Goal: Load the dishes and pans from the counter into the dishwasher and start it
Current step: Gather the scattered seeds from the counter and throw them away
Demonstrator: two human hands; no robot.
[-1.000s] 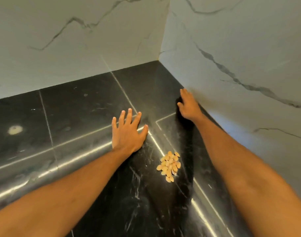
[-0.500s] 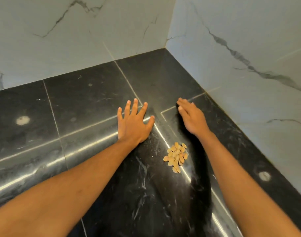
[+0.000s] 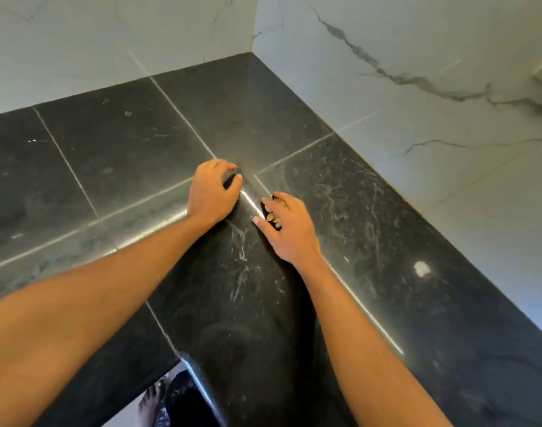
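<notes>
No dishes, pans or dishwasher are in view. I look down at the inner corner of a black marble counter (image 3: pixel 124 143). My right hand (image 3: pixel 289 229) lies over a small pile of pale seeds (image 3: pixel 272 215), its fingers and thumb curled round them; most of the pile is hidden under the palm. Just to the left, my left hand (image 3: pixel 211 192) rests on the counter with its fingers curled down and the thumb apart, holding nothing that I can see.
White marble walls (image 3: pixel 417 118) close the counter at the back and on the right. The counter's rounded front edge (image 3: pixel 198 380) runs along the bottom, with patterned cloth or footwear (image 3: pixel 168 402) below it. Pale grout lines cross the black tiles.
My right hand has pulled back from the corner wall and come down over the seeds, curling round them. My left hand's fingers went from flat and spread to curled.
</notes>
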